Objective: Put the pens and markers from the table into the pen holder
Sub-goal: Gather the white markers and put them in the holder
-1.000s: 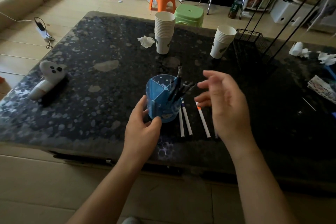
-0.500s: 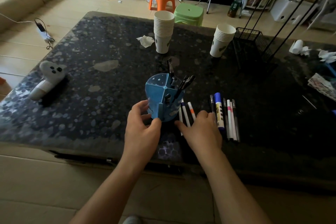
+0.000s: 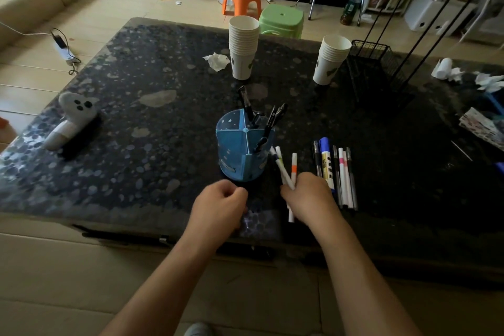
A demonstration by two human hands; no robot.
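Fingers (image 3: 289, 191) of our right hand (image 3: 311, 196) pinch white markers (image 3: 283, 170), long axes pointing up-left toward the pen holder (image 3: 242, 150) just beyond; left hand (image 3: 221, 199) curled loosely, empty, equally near.

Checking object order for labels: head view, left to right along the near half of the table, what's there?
ghost-shaped toy → blue pen holder → white pens in the right hand → blue-capped marker → pink-banded pen

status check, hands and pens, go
Right hand gripping white pens; left hand curled, empty. Pen holder part filled. Six pens in a row waiting, nothing blocking.
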